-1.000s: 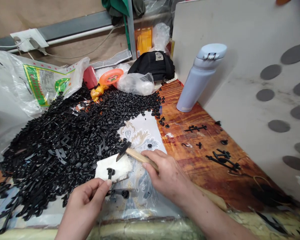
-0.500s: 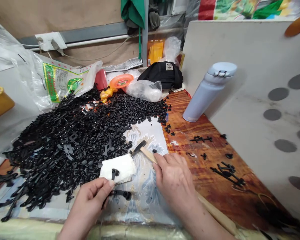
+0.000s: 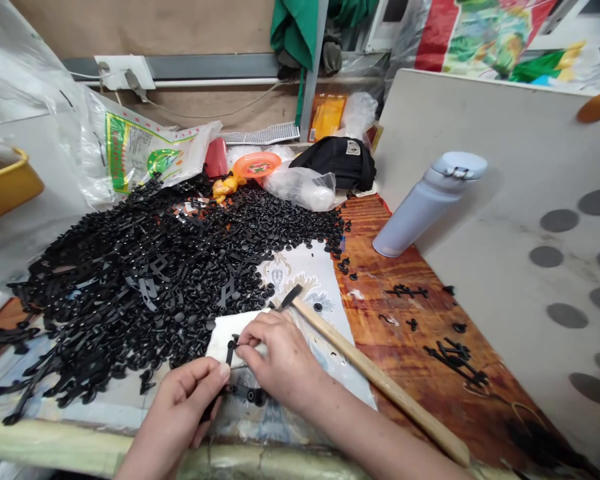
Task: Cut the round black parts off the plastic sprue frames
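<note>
My left hand (image 3: 180, 413) pinches a black plastic strap piece (image 3: 247, 395) near the table's front edge. My right hand (image 3: 275, 357) lies over a white pad (image 3: 219, 339), its fingertips pinched at a small black stud (image 3: 231, 345) on the pad. A small hammer with a wooden handle (image 3: 380, 380) and black head (image 3: 290, 297) lies loose on the table, to the right of my right hand. A large heap of black plastic parts (image 3: 145, 273) covers the table's left half.
A pale blue flask (image 3: 427, 203) stands at the right against a grey board with dark spots (image 3: 530, 220). Loose black pieces (image 3: 455, 350) lie on the wooden tabletop. A printed plastic bag (image 3: 140, 150), a black pouch (image 3: 340, 160) and a yellow tub (image 3: 5, 187) sit behind.
My right hand has let go of the hammer, which now lies on the table, and moved left onto the white pad. The camera has tilted upward.
</note>
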The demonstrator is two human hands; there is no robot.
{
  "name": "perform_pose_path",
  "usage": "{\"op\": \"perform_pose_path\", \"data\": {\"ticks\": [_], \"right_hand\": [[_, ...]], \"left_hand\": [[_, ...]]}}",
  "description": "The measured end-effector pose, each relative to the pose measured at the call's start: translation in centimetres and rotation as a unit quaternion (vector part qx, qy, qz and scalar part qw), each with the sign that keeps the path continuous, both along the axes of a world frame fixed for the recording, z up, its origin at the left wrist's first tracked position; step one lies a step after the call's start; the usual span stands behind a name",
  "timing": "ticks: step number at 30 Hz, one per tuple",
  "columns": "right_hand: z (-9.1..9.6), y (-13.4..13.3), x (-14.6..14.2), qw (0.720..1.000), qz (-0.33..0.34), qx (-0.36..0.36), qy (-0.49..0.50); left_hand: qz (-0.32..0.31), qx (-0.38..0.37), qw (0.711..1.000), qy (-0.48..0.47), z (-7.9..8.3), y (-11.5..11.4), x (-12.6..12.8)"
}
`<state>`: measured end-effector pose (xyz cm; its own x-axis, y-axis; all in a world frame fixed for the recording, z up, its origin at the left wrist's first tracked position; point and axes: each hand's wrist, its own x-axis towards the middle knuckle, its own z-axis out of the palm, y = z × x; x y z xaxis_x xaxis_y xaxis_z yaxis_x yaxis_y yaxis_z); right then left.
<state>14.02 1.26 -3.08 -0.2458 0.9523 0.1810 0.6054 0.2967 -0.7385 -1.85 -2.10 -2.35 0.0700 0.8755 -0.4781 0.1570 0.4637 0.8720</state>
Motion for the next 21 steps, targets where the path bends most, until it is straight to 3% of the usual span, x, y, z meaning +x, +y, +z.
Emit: {"op": "perform_pose_path", "data": {"ticks": [4, 7, 10, 16, 21], "right_hand": [[-0.2, -0.3, 0.3, 0.998, 0.024, 0.051, -0.037], [-0.5, -0.4, 0.7, 0.995, -0.011, 0.079, -0.056], [-0.8, -0.3, 1.0, 0.996, -0.046, 0.068, -0.048], [-0.9, -0.2, 1.1, 0.998, -0.053, 0.021, -0.023], [-1.1, -0.3, 1.1, 0.998, -0.054, 0.022, -0.025]], "left_hand": [[-0.009, -0.009, 1.0, 0.0, -0.2, -0.1, -0.7], [-0.01, -0.011, 1.0, 0.006, -0.3, -0.2, -1.0], [-0.017, -0.017, 1.0, 0.014, -0.2, 0.0, -0.8], [-0.077, -0.03, 0.996, 0.038, -0.1, 1.6, -0.2], [-0.125, -0.027, 0.987, 0.101, 0.2, 2.9, 0.0]]}}
